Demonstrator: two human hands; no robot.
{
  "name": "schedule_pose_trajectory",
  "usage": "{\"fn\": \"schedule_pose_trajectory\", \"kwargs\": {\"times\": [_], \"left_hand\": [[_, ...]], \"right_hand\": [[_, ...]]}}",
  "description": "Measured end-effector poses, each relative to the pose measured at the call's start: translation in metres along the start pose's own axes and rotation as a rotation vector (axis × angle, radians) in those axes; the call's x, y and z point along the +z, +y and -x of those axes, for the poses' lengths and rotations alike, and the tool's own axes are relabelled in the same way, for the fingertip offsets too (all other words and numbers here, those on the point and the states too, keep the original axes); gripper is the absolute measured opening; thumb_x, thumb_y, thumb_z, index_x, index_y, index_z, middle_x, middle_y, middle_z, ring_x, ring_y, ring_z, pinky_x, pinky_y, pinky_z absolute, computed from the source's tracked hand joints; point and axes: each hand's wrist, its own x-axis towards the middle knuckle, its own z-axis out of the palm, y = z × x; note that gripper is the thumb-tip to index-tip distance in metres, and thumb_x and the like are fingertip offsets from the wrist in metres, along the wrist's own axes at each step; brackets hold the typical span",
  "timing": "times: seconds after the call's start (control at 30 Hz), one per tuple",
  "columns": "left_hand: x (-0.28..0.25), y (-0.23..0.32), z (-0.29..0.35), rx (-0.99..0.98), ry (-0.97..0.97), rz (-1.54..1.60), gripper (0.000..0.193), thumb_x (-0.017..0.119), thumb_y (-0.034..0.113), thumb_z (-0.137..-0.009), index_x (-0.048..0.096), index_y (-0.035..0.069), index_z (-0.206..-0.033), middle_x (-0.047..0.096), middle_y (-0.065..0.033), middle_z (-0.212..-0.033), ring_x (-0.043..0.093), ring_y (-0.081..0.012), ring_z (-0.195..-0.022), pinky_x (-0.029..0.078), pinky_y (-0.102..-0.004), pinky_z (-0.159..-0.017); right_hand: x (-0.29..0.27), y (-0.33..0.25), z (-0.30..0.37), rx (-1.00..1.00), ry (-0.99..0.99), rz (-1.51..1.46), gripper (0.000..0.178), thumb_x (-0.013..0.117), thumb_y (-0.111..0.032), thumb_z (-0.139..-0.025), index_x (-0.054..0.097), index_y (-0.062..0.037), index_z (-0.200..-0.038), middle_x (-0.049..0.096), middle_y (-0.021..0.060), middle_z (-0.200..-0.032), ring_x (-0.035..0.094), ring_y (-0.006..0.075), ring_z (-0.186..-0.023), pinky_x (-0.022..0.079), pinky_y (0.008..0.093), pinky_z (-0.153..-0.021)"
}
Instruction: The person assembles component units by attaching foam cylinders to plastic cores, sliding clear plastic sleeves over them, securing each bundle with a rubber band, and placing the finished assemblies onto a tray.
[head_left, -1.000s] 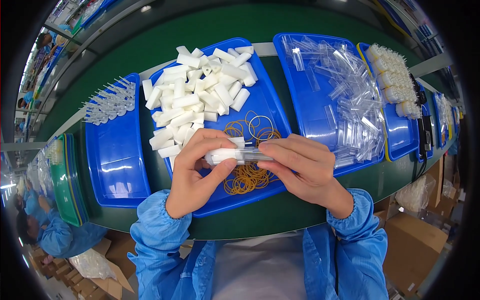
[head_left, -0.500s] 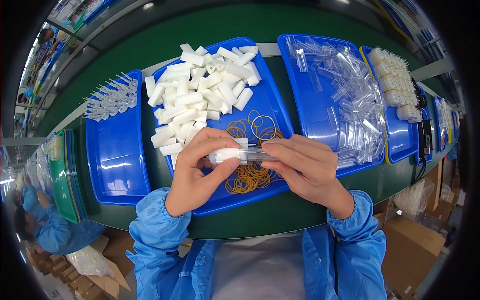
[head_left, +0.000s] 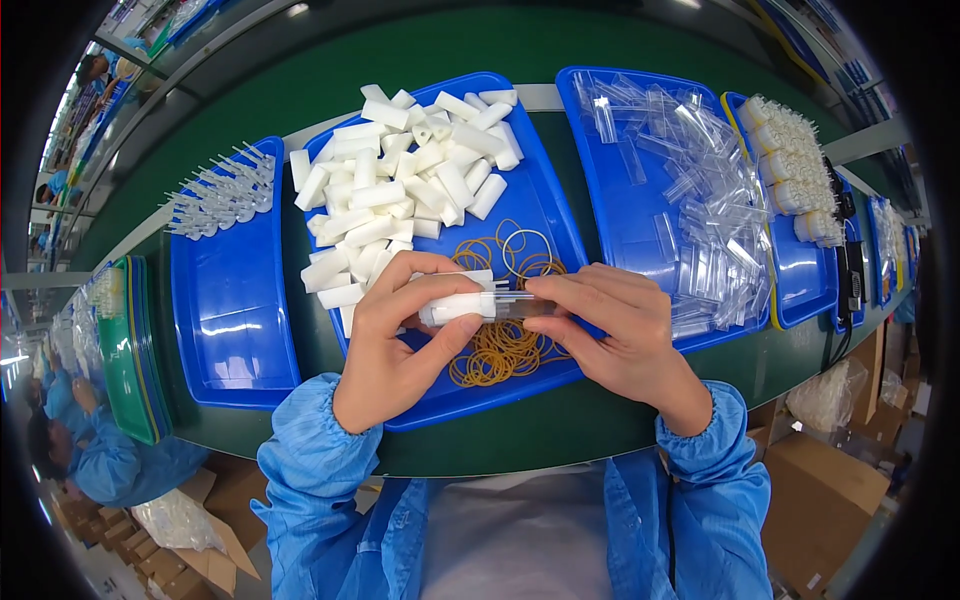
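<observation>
Between my two hands lies a clear plastic tube (head_left: 513, 308), roughly level, with a white foam cylinder (head_left: 458, 309) at its left end. My left hand (head_left: 395, 330) pinches the foam cylinder between thumb and fingers. At the other end, my right hand (head_left: 612, 325) grips the tube with its fingertips. Thin light rods show near the tube's upper side; where they belong I cannot make out. Just behind sits another white foam piece (head_left: 478, 277), partly hidden by the left fingers. Tan rubber bands (head_left: 497, 355) lie beneath the hands on a blue tray (head_left: 540, 190).
White foam pieces (head_left: 400, 170) heap the tray's far left. To the right, a blue tray (head_left: 620, 215) bears clear tubes (head_left: 710, 230); beyond it stand bundled white-tipped parts (head_left: 790, 160). White-stemmed parts (head_left: 225, 195) lie in the left tray (head_left: 235, 330). Cardboard boxes (head_left: 825, 490) stand below.
The right fingers have shifted slightly right along the tube, and more of the tube's inside shows. The left hand keeps its hold on the foam cylinder.
</observation>
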Motion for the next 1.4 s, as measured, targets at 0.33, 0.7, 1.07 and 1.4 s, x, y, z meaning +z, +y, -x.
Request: {"fn": "schedule_pose_trajectory", "kwargs": {"times": [0.33,0.7,1.07,1.4], "left_hand": [[-0.001,0.000,0.000,-0.003,-0.002,0.033,0.022,0.074,0.006,-0.088,0.071,0.003,-0.110,0.056,-0.0095,-0.119,0.065,-0.0165,-0.097,0.056,-0.0242,-0.074],[-0.018,0.004,-0.005,-0.152,-0.097,0.540,0.049,0.041,0.030,-0.108,0.037,0.004,-0.149,0.053,-0.0166,-0.139,0.061,-0.0280,-0.119,0.060,-0.0348,-0.079],[0.001,-0.003,0.002,-0.179,-0.206,0.646,0.050,0.052,0.033,-0.105,0.043,0.004,-0.144,0.057,-0.0145,-0.126,0.063,-0.0194,-0.097,0.062,-0.0336,-0.074],[-0.003,-0.001,0.000,-0.271,-0.211,0.817,0.037,0.043,0.028,-0.108,0.046,0.004,-0.136,0.059,-0.0154,-0.121,0.065,-0.0213,-0.097,0.060,-0.0354,-0.077]], "right_hand": [[0.006,0.002,0.003,0.057,0.033,-0.060,0.030,0.080,-0.007,-0.080,0.072,-0.0002,-0.108,0.074,0.0131,-0.088,0.069,0.0241,-0.068,0.051,0.0315,-0.058],[0.000,0.001,0.002,0.088,0.102,-0.082,0.034,0.083,-0.007,-0.076,0.074,-0.0040,-0.109,0.066,0.0104,-0.096,0.066,0.0201,-0.077,0.050,0.0301,-0.061],[0.009,-0.012,0.007,0.064,0.076,-0.096,0.036,0.085,-0.007,-0.072,0.076,-0.0056,-0.108,0.052,0.0046,-0.087,0.049,0.0167,-0.074,0.040,0.0294,-0.060],[-0.016,-0.002,-0.007,0.023,0.103,0.262,0.034,0.083,-0.023,-0.075,0.072,-0.0058,-0.101,0.058,0.0051,-0.087,0.052,0.0230,-0.081,0.037,0.0370,-0.072]]}}
